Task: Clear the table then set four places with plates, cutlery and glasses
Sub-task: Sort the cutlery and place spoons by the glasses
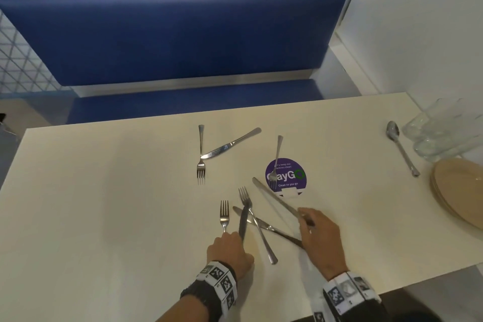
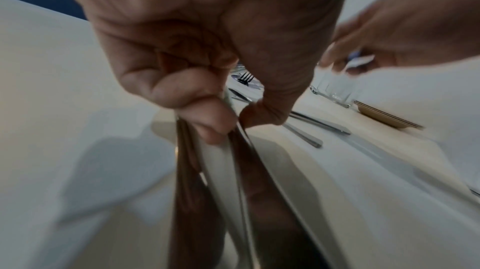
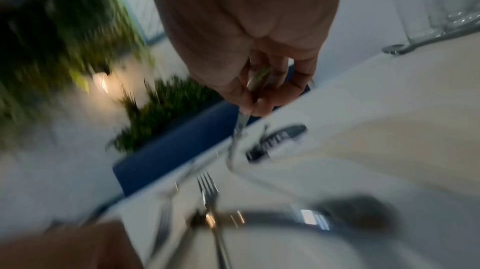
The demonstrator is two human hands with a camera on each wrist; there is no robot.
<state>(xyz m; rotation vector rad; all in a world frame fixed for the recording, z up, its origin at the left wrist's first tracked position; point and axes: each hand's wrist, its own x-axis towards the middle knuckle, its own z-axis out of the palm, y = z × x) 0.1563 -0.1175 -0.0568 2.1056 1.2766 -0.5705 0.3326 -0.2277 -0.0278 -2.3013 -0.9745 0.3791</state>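
Observation:
Cutlery lies scattered on the cream table (image 1: 104,204). My left hand (image 1: 231,239) grips the handles of a fork (image 1: 224,213) and a knife (image 1: 243,219) together; the left wrist view shows my left hand (image 2: 233,117) pinching both handles (image 2: 187,170). My right hand (image 1: 304,219) pinches the handle of a second knife (image 1: 271,197), its blade pointing far-left; in the right wrist view this knife (image 3: 239,133) is blurred. Between my hands a fork (image 1: 257,225) and a knife (image 1: 269,227) lie crossed. Farther off are a fork (image 1: 201,159), a knife (image 1: 231,144) and a fork (image 1: 275,162) on a purple sticker (image 1: 287,178).
At the right edge lie a spoon (image 1: 402,149), several clear glasses (image 1: 444,128) and a stack of tan plates (image 1: 460,191). A blue bench (image 1: 170,39) runs behind the table's far edge. A white wall stands to the right.

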